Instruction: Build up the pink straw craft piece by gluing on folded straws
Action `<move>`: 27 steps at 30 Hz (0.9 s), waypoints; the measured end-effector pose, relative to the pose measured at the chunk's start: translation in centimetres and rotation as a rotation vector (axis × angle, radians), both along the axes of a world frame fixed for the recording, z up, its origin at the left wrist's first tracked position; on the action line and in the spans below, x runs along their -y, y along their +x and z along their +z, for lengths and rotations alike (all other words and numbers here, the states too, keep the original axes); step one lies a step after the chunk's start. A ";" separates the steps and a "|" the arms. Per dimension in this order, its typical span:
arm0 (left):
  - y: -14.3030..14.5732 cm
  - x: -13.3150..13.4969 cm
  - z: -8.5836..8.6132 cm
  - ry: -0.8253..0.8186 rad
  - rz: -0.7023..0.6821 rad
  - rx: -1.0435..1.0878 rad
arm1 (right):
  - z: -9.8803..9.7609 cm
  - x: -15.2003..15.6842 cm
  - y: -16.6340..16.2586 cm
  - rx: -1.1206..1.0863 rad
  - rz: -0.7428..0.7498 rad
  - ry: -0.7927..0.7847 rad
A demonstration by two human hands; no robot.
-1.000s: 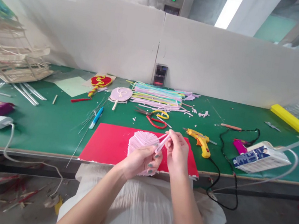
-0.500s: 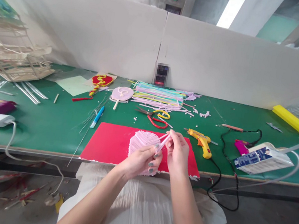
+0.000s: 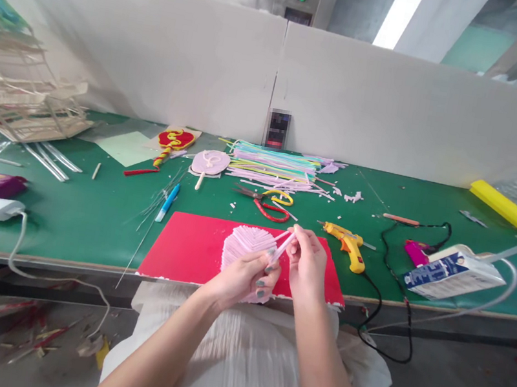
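pink straw [image 3: 282, 247] pinched; carton [image 3: 452, 274] print unreadable

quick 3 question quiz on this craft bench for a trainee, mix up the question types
1. True or false: the yellow glue gun lies on the green table, and no hand holds it.
2. What does the right hand pinch? A) a pink straw B) the scissors C) the blue pen
3. Fill in the blank: the left hand grips the pink straw panel over a ___ sheet.

Key: 1 true; 2 A; 3 red.
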State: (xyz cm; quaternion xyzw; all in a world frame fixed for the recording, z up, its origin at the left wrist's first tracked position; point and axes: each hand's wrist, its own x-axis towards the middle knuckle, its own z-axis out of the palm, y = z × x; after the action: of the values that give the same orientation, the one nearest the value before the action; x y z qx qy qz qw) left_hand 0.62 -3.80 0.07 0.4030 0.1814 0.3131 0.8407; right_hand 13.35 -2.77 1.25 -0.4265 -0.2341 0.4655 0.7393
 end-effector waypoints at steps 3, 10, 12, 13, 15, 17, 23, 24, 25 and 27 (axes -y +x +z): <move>0.0 0.0 0.2 -0.014 0.012 0.006 | 0.0 0.0 0.0 0.008 0.001 -0.002; 0.0 -0.1 -0.1 -0.062 0.068 0.034 | -0.3 -0.2 0.1 0.033 0.000 -0.003; 0.0 -0.4 -0.5 -0.073 0.109 0.051 | -0.5 -0.4 0.2 0.047 -0.007 -0.013; -0.1 -0.6 -0.7 -0.086 0.130 0.062 | -0.6 -0.5 0.4 0.060 -0.015 -0.018; -0.1 -1.0 -1.1 -0.129 0.163 0.091 | -0.8 -0.6 0.7 0.087 -0.047 -0.015; -0.2 -1.2 -1.2 -0.186 0.179 0.119 | -0.9 -0.7 1.0 0.102 -0.086 0.000; -0.3 -1.2 -0.7 -0.229 0.183 0.133 | -0.6 -0.8 2.3 0.079 -0.202 0.002; -0.3 -1.2 -0.6 -0.226 0.187 0.133 | -0.6 -0.9 2.6 0.075 -0.231 0.002; -0.2 -1.2 -0.6 -0.224 0.189 0.133 | -0.5 -0.9 2.9 0.076 -0.262 0.004; -0.1 -1.2 -0.5 -0.222 0.187 0.128 | -0.5 -0.9 3.4 0.093 -0.310 0.014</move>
State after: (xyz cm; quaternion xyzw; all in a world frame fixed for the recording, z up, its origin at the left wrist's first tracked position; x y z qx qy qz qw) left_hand 0.50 -2.62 -0.38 0.2680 0.1977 0.3931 0.8571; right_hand 16.74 -1.90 0.78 -0.4736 -0.2027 0.3240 0.7935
